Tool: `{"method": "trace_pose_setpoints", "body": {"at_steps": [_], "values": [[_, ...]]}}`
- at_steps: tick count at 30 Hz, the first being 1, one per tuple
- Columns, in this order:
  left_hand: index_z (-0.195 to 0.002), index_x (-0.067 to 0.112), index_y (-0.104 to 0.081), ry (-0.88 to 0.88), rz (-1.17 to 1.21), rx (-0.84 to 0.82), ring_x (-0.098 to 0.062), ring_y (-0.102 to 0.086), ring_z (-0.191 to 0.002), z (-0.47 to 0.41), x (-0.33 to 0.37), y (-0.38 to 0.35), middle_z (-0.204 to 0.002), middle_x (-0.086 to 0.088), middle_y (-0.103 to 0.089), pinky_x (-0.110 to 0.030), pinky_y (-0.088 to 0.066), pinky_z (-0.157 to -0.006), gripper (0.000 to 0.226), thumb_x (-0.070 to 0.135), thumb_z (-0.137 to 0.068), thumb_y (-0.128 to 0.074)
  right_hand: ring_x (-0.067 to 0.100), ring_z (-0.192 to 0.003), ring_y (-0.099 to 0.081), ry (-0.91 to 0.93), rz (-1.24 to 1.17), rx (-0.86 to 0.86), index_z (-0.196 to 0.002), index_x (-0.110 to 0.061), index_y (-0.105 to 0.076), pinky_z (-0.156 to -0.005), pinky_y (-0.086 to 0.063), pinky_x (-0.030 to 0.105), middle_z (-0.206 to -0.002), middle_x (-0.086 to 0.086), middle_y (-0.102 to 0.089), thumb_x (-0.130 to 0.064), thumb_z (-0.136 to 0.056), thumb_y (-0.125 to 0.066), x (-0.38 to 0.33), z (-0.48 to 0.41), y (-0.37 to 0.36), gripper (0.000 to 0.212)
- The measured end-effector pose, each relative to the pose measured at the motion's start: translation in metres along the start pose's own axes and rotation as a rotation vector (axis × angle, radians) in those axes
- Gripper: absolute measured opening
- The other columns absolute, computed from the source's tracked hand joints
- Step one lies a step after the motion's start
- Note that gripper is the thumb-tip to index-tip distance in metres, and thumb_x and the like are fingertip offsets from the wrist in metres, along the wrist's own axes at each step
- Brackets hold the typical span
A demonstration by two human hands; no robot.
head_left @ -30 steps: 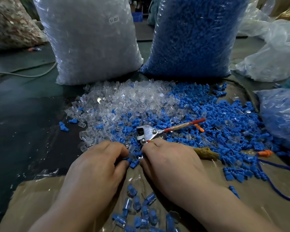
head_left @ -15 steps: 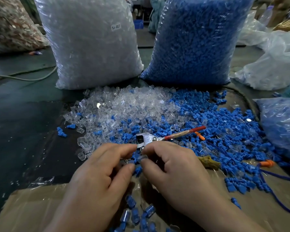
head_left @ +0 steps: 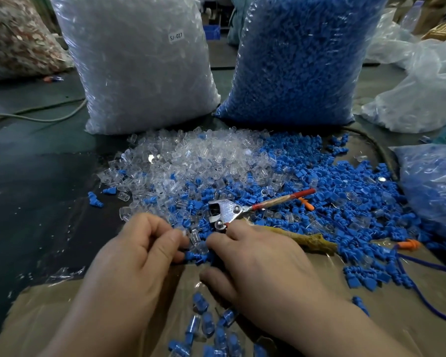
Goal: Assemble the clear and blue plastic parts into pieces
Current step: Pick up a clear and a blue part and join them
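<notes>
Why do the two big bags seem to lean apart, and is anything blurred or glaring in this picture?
Head view: the wide-angle lens likely bends the edges, splaying the clear bag and blue bag. Head view: glare streaks their film and the metal pliers. Head view: the left hand and right hand, pinching parts, look slightly motion-soft.

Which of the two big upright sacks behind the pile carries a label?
The sack of clear parts, on the left; a white sticker reads SJ-017. The blue sack shows none.
</notes>
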State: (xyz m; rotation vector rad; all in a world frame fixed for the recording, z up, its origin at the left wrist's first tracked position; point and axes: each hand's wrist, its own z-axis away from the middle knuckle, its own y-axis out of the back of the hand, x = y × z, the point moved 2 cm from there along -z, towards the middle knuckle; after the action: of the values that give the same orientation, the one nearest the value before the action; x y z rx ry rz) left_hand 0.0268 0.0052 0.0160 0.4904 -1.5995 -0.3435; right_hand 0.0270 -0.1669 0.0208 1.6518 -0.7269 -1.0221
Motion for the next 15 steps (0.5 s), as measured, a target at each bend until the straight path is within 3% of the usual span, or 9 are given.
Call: {"method": "trace_pose_setpoints", "body": {"at_steps": [5,8,10,12,15], "values": [[-0.091,0.045,-0.056,-0.047,-0.201,-0.078,0.0,-0.067,-0.074,0.003,0.003,-0.002,-0.08,0.023,-0.07,-0.042,-0.057,-0.065,0.039,0.073,-0.072,-0.037,0.016,-0.071,-0.036,-0.03,0.066,0.037,-0.097,-0.03,-0.053,-0.053,-0.027,0.033,-0.081,-0.008,-0.035,-0.056,-0.096,-0.036,0.004,-0.003,-0.005,0.031],[-0.089,0.042,-0.06,-0.032,-0.106,-0.017,-0.004,-0.069,-0.072,0.004,0.0,-0.002,-0.08,0.02,-0.072,-0.045,-0.06,-0.064,0.039,0.071,-0.071,-0.042,0.017,-0.073,-0.047,-0.034,0.052,0.074,-0.094,-0.029,-0.053,-0.055,-0.037,0.034,-0.084,-0.008,-0.043,-0.054,-0.095,-0.027,0.007,0.0,-0.006,0.036],[-0.087,0.041,-0.063,-0.013,-0.001,0.018,-0.003,-0.071,-0.07,0.004,0.0,-0.003,-0.079,0.018,-0.073,-0.039,-0.06,-0.061,0.038,0.069,-0.067,-0.049,0.015,-0.075,-0.054,-0.062,-0.031,0.103,-0.098,-0.03,-0.057,-0.061,-0.047,0.035,-0.089,-0.01,-0.052,-0.056,-0.092,-0.022,0.009,0.001,-0.002,0.044],[-0.086,0.039,-0.067,0.025,0.137,0.017,-0.005,-0.072,-0.066,0.004,0.001,-0.005,-0.076,0.012,-0.075,-0.03,-0.057,-0.056,0.033,0.062,-0.063,-0.058,0.009,-0.079,-0.055,-0.101,-0.155,0.17,-0.102,-0.031,-0.06,-0.069,-0.05,0.034,-0.091,-0.011,-0.056,-0.053,-0.093,-0.031,0.012,0.004,0.002,0.038],[-0.082,0.037,-0.07,0.073,0.224,-0.06,-0.009,-0.071,-0.059,0.004,0.002,-0.009,-0.072,0.003,-0.075,-0.02,-0.052,-0.047,0.023,0.048,-0.062,-0.066,0.002,-0.085,-0.056,-0.17,-0.379,0.254,-0.099,-0.035,-0.063,-0.073,-0.045,0.019,-0.087,-0.015,-0.061,-0.047,-0.09,-0.05,0.017,0.009,0.006,0.02]]}}
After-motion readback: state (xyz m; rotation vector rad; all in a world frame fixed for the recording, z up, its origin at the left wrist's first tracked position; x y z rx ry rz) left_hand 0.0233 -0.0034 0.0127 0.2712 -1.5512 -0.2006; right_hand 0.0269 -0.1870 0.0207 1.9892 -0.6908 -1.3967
